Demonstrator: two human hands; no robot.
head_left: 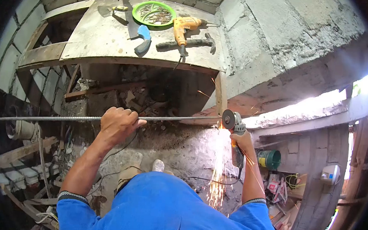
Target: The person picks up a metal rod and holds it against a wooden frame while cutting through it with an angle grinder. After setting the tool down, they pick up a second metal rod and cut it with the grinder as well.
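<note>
A long ribbed steel rod (171, 118) is held crosswise in front of the near edge of the bench (95, 42), roughly in line with that edge, reaching out past the bench's left end. The left hand (119, 123) has its grip clenched around the rod, knuckles up, somewhere past halfway towards the right-hand end. That end meets the disc (229, 119) of an angle grinder (237, 154) — and from there orange sparks (218, 167) pour down in front of me towards the floor. The right hand (242, 141) has its grip wrapped around the grinder, just behind the disc. Up on the bench, towards the right end, lies an orange drill (181, 28), its handle across a black hammer (201, 42) nearer the front edge. To their left is a handsaw (143, 41), blue-and-grey handle towards the front edge, blade pointing to the back. A green tray (135, 13) of small metal pieces sits by the back edge, and a trowel (106, 11) lies near the back left corner. Off to the right, past the grinder — a green bucket (274, 159) on its side.
</note>
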